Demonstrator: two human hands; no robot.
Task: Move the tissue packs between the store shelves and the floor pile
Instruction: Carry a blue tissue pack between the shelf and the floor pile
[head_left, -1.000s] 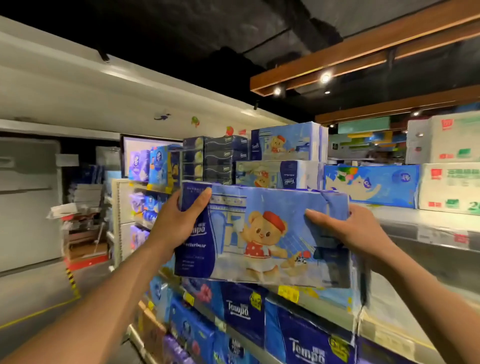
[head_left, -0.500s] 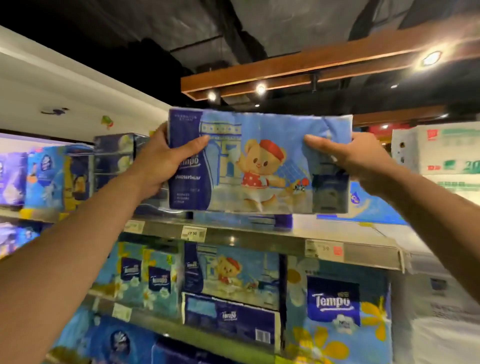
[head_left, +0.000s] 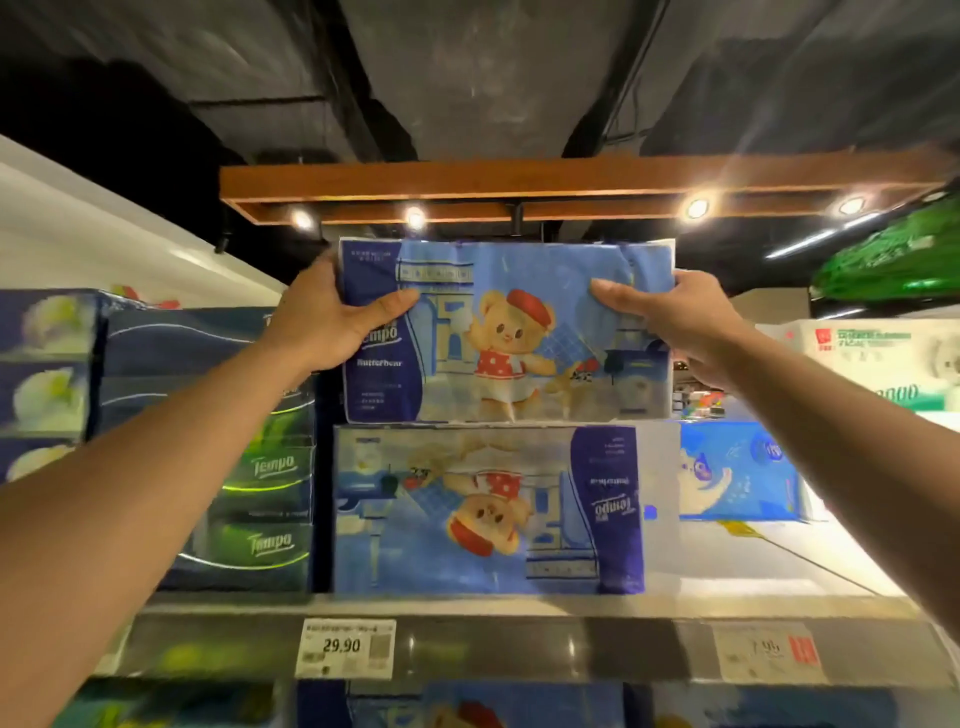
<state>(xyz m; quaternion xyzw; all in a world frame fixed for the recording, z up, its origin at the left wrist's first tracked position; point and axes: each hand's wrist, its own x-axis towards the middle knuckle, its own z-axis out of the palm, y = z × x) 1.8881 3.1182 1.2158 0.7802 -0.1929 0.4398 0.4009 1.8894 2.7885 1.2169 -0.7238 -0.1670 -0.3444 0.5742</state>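
Note:
A blue bear-print tissue pack (head_left: 506, 332) is raised to the top shelf, its lower edge meeting the top of a matching pack (head_left: 488, 512) that lies upside down on the shelf. My left hand (head_left: 332, 322) grips the raised pack's left end, thumb across the front. Its right end is held by my right hand (head_left: 670, 312) in the same way. Both arms reach up from the lower corners.
The metal shelf edge (head_left: 519, 644) carries a 29.90 price tag (head_left: 345, 647). Dark green Tempo packs (head_left: 260, 499) stand stacked to the left, a light blue pack (head_left: 737, 470) to the right. A wooden beam with spotlights (head_left: 519, 192) runs overhead. More packs fill the shelf below.
The view has swung right and tilted up to face the top shelf. Both hands have carried the bear pack higher and onto the upside-down pack on that shelf.

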